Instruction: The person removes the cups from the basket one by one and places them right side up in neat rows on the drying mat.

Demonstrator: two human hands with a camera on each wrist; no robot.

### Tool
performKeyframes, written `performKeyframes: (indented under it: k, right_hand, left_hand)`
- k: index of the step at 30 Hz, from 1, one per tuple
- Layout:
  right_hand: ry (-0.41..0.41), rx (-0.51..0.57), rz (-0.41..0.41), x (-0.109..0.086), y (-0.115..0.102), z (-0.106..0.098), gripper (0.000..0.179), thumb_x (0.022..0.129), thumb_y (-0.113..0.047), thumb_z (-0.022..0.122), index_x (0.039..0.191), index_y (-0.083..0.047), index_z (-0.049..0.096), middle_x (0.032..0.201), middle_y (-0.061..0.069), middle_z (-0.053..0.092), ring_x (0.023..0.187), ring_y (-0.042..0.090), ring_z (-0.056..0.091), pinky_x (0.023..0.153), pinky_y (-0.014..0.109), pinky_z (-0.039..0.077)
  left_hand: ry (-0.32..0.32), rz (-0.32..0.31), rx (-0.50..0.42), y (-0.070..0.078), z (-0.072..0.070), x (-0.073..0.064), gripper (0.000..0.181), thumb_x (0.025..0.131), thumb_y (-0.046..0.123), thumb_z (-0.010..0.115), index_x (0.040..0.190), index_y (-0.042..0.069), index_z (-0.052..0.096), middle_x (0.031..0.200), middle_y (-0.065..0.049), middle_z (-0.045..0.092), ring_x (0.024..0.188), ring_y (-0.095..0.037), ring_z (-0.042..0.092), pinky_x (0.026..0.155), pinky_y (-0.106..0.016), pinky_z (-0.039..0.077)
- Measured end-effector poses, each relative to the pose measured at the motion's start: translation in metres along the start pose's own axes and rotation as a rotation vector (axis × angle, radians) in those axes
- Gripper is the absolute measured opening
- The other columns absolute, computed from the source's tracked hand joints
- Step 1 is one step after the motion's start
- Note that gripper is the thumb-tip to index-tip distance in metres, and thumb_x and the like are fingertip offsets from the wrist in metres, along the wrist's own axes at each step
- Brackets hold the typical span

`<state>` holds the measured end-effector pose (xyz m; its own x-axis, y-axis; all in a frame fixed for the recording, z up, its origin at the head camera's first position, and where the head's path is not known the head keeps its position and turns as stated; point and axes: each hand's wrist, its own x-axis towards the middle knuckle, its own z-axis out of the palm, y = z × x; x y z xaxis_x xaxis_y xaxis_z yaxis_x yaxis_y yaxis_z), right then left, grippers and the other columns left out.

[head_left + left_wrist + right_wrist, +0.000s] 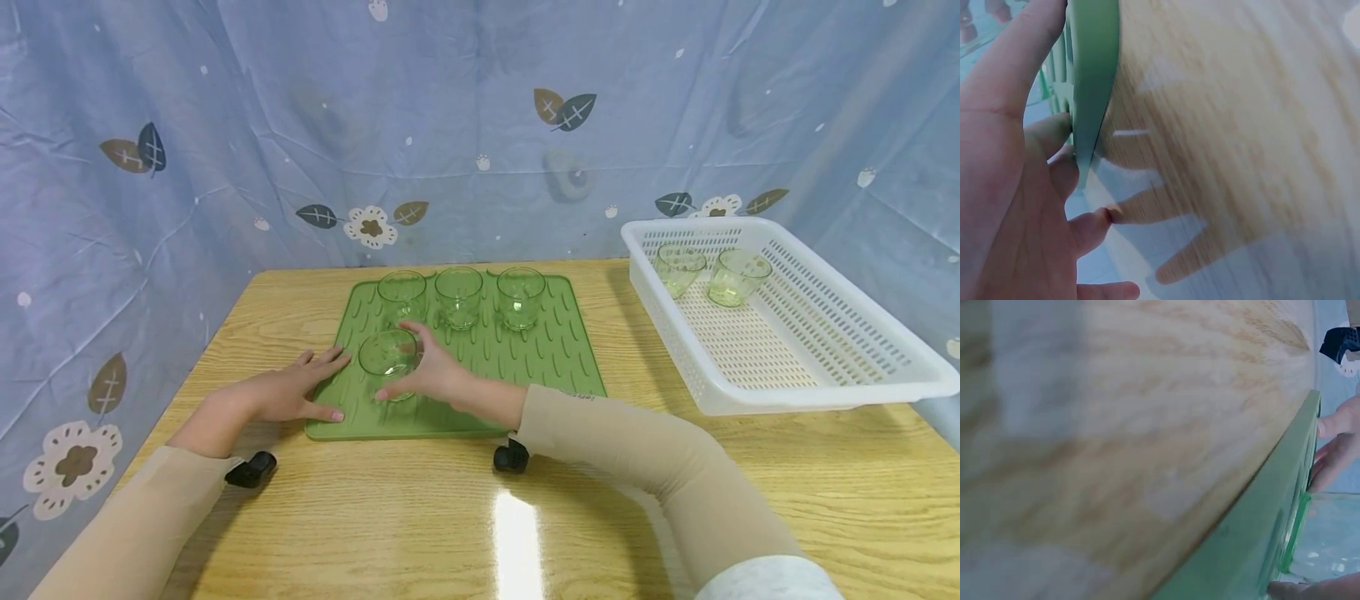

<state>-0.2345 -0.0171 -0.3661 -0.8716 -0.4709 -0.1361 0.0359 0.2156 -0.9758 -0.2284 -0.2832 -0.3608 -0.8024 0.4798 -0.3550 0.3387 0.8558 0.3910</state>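
Note:
My right hand (pixel 433 367) holds a clear, green-tinted drinking glass (pixel 384 357) at the front left of a green ridged mat (pixel 480 421), thumb at its near side and fingers at its far side. In the right wrist view that glass (pixel 1329 540) stands against the mat (pixel 1235 550). With fingers spread, my left hand (pixel 294 390) rests at the mat's left edge. The left wrist view shows the left hand (pixel 997 181) along the mat's edge (pixel 1094 69). A row of three similar glasses, left (pixel 402 293), middle (pixel 459 292) and right (pixel 521 293), lines the back of the mat.
On the right of the wooden table (pixel 390 517) is a white perforated plastic basket (pixel 675 333). Two more green-tinted glasses, one on the left (pixel 678 271) and one beside it (pixel 737 279), are inside. A blue patterned curtain (pixel 465 125) hangs behind the table.

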Motion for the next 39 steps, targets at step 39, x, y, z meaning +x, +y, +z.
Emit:
performKeyframes:
  k: [39]
  right_hand:
    - [-0.017, -0.344, -0.332, -0.058, -0.062, -0.169, 0.050, 0.103, -0.007, 0.062, 0.147, 0.004, 0.041, 0.149, 0.019, 0.047, 0.140, 0.034, 0.045, 0.116, 0.042, 0.037]
  left_hand:
    - [0.009, 0.003, -0.005, 0.001, 0.000, -0.002, 0.105, 0.092, 0.057, 0.070, 0.164, 0.004, 0.016, 0.168, -0.025, 0.001, 0.145, -0.062, -0.003, 0.100, -0.086, 0.017]
